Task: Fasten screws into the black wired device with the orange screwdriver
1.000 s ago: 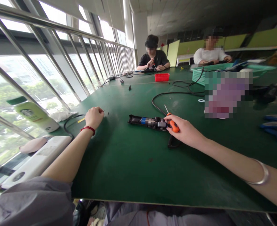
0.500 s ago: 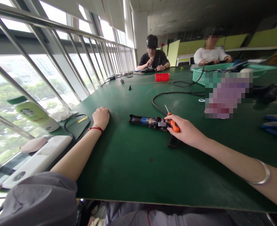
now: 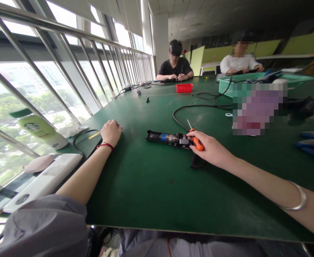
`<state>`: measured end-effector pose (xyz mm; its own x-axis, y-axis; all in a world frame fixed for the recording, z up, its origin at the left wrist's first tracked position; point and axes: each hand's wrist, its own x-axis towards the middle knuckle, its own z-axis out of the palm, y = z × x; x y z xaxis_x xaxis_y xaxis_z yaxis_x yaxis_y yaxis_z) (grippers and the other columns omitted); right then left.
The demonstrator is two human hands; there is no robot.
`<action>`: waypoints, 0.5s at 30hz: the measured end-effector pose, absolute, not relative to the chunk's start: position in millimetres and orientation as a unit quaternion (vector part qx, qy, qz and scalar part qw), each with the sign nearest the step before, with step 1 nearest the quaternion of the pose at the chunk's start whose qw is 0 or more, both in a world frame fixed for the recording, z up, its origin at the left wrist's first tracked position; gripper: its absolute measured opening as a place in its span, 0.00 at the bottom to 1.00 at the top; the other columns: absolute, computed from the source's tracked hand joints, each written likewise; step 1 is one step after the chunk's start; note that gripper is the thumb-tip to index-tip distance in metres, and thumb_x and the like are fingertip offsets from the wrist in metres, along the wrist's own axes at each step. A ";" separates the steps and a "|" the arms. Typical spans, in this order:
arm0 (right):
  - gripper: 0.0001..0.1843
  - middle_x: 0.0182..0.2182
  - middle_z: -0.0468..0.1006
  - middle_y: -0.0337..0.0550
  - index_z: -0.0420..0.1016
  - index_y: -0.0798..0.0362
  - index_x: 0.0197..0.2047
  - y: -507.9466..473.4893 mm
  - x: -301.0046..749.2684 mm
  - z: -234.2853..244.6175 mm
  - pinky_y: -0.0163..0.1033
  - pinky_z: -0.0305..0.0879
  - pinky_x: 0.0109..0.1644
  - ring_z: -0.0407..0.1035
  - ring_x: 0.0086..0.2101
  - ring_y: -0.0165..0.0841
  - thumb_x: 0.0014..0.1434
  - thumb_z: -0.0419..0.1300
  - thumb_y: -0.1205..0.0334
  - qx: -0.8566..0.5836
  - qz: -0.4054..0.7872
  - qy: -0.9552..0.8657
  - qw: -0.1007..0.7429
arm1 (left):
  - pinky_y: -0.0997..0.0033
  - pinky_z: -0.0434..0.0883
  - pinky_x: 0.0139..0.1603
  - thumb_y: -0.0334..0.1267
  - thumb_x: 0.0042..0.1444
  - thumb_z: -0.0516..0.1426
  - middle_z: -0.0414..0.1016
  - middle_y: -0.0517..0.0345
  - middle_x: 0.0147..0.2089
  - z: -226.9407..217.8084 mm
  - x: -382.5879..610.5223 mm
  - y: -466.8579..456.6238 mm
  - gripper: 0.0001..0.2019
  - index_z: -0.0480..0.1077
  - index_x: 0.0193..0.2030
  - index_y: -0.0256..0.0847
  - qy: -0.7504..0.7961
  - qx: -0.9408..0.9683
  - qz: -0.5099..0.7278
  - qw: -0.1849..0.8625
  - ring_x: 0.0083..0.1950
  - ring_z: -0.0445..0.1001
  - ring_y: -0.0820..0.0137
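My right hand (image 3: 209, 149) is closed round the orange and black handle of a screwdriver (image 3: 198, 142), whose thin shaft points up and away. Its fingers also rest at the right end of a black, tube-shaped device (image 3: 163, 137) with blue and grey inner parts showing. A black curved piece (image 3: 197, 161) lies under that hand, and a dark cable (image 3: 176, 112) runs behind it. To the left, my left hand (image 3: 111, 132) is closed low over the table, knuckles up. A tiny dark bit shows at its fingertips, too small to name.
The green table (image 3: 146, 192) carries a red tray (image 3: 184, 88), a green basket (image 3: 226, 87) and blue-handled tools (image 3: 313, 142). At left stand a bottle (image 3: 39, 130) and a white device (image 3: 44, 178) by the railing (image 3: 92, 46). Two people sit across, one in black (image 3: 175, 67).
My left hand has shifted slightly left and away from the device. My right hand and the screwdriver stay put. The person in black has lowered a raised hand to the table.
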<state>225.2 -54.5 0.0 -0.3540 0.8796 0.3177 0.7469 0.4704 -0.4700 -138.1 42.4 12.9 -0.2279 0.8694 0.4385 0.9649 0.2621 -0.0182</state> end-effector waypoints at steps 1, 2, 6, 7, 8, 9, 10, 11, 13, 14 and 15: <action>0.19 0.47 0.73 0.46 0.64 0.51 0.51 -54.4 225.2 -0.1 0.44 0.67 0.47 0.71 0.41 0.37 0.55 0.54 0.61 -0.500 0.121 -0.814 0.270 | 0.66 0.68 0.40 0.35 0.55 0.49 0.73 0.47 0.46 12.8 -138.7 42.3 0.12 0.71 0.41 0.37 -0.772 -0.592 -0.144 0.181 0.47 0.72 0.59; 0.19 0.48 0.73 0.46 0.64 0.51 0.51 -54.5 225.2 -0.1 0.44 0.67 0.47 0.71 0.41 0.37 0.55 0.54 0.61 -0.500 0.121 -0.814 0.269 | 0.66 0.68 0.40 0.35 0.55 0.49 0.74 0.47 0.46 12.6 -138.8 42.2 0.12 0.71 0.41 0.38 -0.771 -0.593 -0.153 0.176 0.47 0.72 0.59; 0.19 0.47 0.73 0.45 0.64 0.51 0.51 -55.4 224.4 0.6 0.43 0.67 0.47 0.71 0.41 0.37 0.55 0.54 0.61 -0.503 0.118 -0.813 0.267 | 0.67 0.68 0.38 0.34 0.53 0.49 0.75 0.48 0.45 12.6 -138.0 42.2 0.11 0.71 0.39 0.39 -0.773 -0.601 -0.126 0.157 0.46 0.72 0.59; 0.19 0.47 0.73 0.45 0.64 0.51 0.51 -55.6 224.2 0.9 0.43 0.67 0.47 0.71 0.41 0.37 0.55 0.54 0.61 -0.504 0.118 -0.813 0.266 | 0.67 0.68 0.38 0.33 0.53 0.49 0.75 0.48 0.44 12.7 -138.0 42.3 0.11 0.71 0.39 0.39 -0.775 -0.602 -0.116 0.156 0.46 0.73 0.59; 0.19 0.47 0.73 0.45 0.64 0.51 0.51 -55.7 224.2 1.1 0.43 0.67 0.47 0.71 0.41 0.37 0.55 0.54 0.61 -0.504 0.118 -0.814 0.265 | 0.67 0.68 0.38 0.33 0.53 0.49 0.75 0.48 0.44 12.9 -138.3 42.6 0.11 0.71 0.39 0.39 -0.775 -0.603 -0.109 0.157 0.46 0.73 0.59; 0.19 0.48 0.73 0.45 0.64 0.51 0.51 -55.8 224.2 1.4 0.43 0.67 0.47 0.71 0.41 0.37 0.55 0.54 0.61 -0.503 0.117 -0.815 0.264 | 0.68 0.68 0.38 0.32 0.53 0.49 0.75 0.48 0.44 13.0 -138.8 42.9 0.11 0.71 0.39 0.39 -0.774 -0.604 -0.106 0.160 0.46 0.73 0.59; 0.19 0.48 0.73 0.45 0.64 0.51 0.51 -55.9 224.2 1.6 0.43 0.67 0.47 0.71 0.41 0.37 0.55 0.54 0.61 -0.503 0.116 -0.815 0.263 | 0.68 0.68 0.38 0.32 0.53 0.49 0.75 0.49 0.44 13.0 -139.6 43.2 0.11 0.71 0.39 0.39 -0.772 -0.605 -0.106 0.161 0.46 0.73 0.59; 0.19 0.48 0.73 0.46 0.64 0.51 0.51 -56.1 224.3 1.9 0.43 0.67 0.47 0.71 0.41 0.37 0.55 0.54 0.61 -0.503 0.115 -0.815 0.262 | 0.68 0.68 0.38 0.32 0.53 0.49 0.75 0.49 0.44 12.8 -140.5 43.6 0.11 0.71 0.40 0.39 -0.772 -0.606 -0.107 0.162 0.46 0.73 0.60; 0.19 0.47 0.73 0.46 0.64 0.51 0.51 -56.3 224.4 2.2 0.43 0.68 0.46 0.71 0.41 0.37 0.55 0.54 0.61 -0.504 0.113 -0.815 0.261 | 0.68 0.68 0.38 0.32 0.53 0.50 0.75 0.49 0.44 12.2 -142.5 44.2 0.11 0.71 0.40 0.39 -0.771 -0.607 -0.110 0.158 0.46 0.73 0.60; 0.19 0.47 0.73 0.46 0.64 0.51 0.51 -56.4 224.5 2.2 0.43 0.68 0.45 0.71 0.41 0.37 0.55 0.54 0.61 -0.504 0.111 -0.816 0.261 | 0.67 0.68 0.38 0.32 0.53 0.49 0.75 0.49 0.44 11.8 -143.4 44.4 0.11 0.71 0.40 0.39 -0.770 -0.608 -0.113 0.155 0.45 0.73 0.59; 0.19 0.47 0.73 0.46 0.64 0.51 0.51 -56.4 224.6 2.1 0.42 0.68 0.45 0.72 0.41 0.37 0.55 0.54 0.61 -0.502 0.109 -0.817 0.261 | 0.67 0.68 0.39 0.32 0.53 0.49 0.75 0.48 0.44 11.5 -144.3 44.6 0.11 0.71 0.40 0.39 -0.769 -0.609 -0.117 0.153 0.45 0.73 0.59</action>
<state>224.6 -56.4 2.1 -0.3586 0.8777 0.3178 0.7638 0.4717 -0.4406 -144.3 44.6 11.5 -0.2114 0.9015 0.3777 0.9729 0.2310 -0.0067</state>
